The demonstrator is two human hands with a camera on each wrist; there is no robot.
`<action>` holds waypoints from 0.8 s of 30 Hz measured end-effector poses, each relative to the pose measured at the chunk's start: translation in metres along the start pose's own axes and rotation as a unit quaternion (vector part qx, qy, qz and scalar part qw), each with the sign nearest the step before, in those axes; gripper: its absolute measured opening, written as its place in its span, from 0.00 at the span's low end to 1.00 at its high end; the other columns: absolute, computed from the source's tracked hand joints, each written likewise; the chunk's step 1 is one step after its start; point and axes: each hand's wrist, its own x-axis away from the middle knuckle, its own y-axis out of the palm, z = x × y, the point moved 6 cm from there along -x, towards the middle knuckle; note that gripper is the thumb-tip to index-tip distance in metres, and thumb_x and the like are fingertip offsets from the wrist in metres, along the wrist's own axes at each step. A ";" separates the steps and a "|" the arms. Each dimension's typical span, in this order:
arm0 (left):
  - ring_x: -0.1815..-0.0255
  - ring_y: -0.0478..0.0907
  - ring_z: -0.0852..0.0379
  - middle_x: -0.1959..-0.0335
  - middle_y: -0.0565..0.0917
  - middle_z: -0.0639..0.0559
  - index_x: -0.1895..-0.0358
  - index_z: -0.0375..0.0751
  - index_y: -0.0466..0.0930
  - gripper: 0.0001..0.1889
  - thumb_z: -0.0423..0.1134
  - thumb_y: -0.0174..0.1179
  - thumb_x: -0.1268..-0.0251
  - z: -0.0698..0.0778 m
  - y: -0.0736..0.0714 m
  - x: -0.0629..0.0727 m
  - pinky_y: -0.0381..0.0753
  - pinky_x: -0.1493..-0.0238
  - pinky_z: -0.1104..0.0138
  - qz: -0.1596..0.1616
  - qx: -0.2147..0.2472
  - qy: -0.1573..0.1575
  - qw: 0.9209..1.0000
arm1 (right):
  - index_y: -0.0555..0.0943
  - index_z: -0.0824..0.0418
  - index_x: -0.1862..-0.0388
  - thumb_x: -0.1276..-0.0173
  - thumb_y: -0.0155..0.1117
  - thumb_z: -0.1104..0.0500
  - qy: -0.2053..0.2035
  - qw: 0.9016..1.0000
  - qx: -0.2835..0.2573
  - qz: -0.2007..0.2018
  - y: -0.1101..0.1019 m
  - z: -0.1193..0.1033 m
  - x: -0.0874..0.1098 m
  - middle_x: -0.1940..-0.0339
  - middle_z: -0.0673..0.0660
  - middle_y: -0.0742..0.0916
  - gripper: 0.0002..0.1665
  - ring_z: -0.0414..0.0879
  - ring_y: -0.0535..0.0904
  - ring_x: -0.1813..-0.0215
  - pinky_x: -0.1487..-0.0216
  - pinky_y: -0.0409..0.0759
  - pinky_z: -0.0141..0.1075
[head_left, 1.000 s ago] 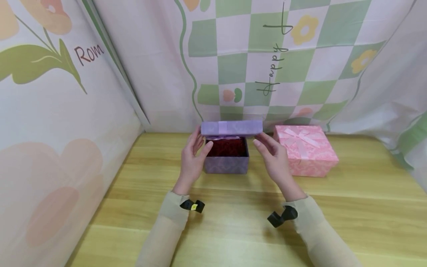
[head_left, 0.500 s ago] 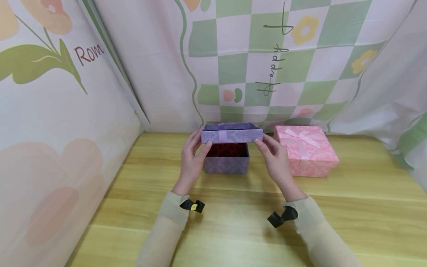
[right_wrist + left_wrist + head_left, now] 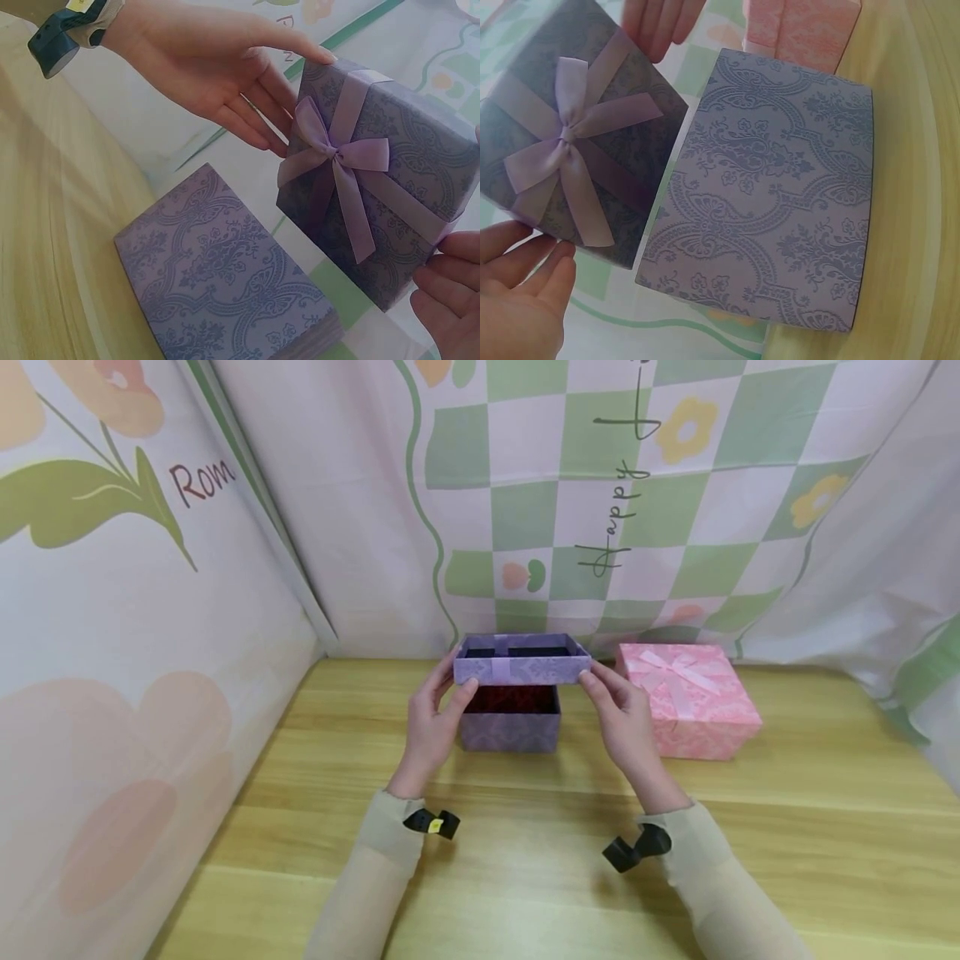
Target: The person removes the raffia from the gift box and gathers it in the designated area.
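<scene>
A purple patterned box lid [image 3: 532, 672] is held between both hands above the matching box base [image 3: 510, 732]. Its dark hollow inside faces up toward the head camera, while its ribbon bow [image 3: 566, 135] is on the underside, seen in both wrist views. My left hand [image 3: 433, 718] grips the lid's left end, thumb at the front corner. At the opposite end my right hand [image 3: 622, 714] pinches it, thumb also in front. Dark red filling [image 3: 513, 699] shows inside the uncovered base, partly hidden by the lid.
A pink gift box [image 3: 690, 697] with a bow stands closed just right of my right hand. Behind the wooden table [image 3: 510, 860] hangs a checked curtain [image 3: 592, 518], and a floral curtain [image 3: 150, 635] borders the left side.
The lid has come down slightly and tipped, so its hollow inside now shows in the head view. Both hands keep their hold on its ends; the base and pink box stay put.
</scene>
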 end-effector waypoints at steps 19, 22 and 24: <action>0.35 0.73 0.35 0.32 0.73 0.30 0.29 0.23 0.67 0.23 0.28 0.52 0.23 0.019 0.000 0.001 0.73 0.35 0.59 0.007 0.015 -0.001 1.000 | 0.80 0.68 0.35 0.19 0.55 0.56 -0.051 0.996 -0.079 0.003 -0.001 -0.007 0.001 0.37 0.60 0.83 0.22 0.40 0.77 0.35 0.36 0.74 0.32; 0.36 0.73 0.32 0.35 0.74 0.27 0.32 0.20 0.68 0.22 0.28 0.50 0.23 0.035 0.000 0.002 0.74 0.37 0.64 0.009 0.013 0.011 1.000 | 0.81 0.68 0.36 0.19 0.55 0.56 -0.058 0.994 -0.094 0.003 0.000 -0.007 0.001 0.37 0.61 0.83 0.22 0.38 0.80 0.39 0.37 0.76 0.32; 0.37 0.73 0.31 0.36 0.74 0.26 0.33 0.18 0.68 0.21 0.28 0.50 0.24 0.039 -0.001 0.003 0.74 0.37 0.65 0.011 0.017 0.018 1.000 | 0.81 0.67 0.36 0.20 0.56 0.56 -0.056 0.994 -0.092 0.003 0.000 -0.007 0.001 0.39 0.61 0.84 0.22 0.37 0.80 0.40 0.37 0.75 0.32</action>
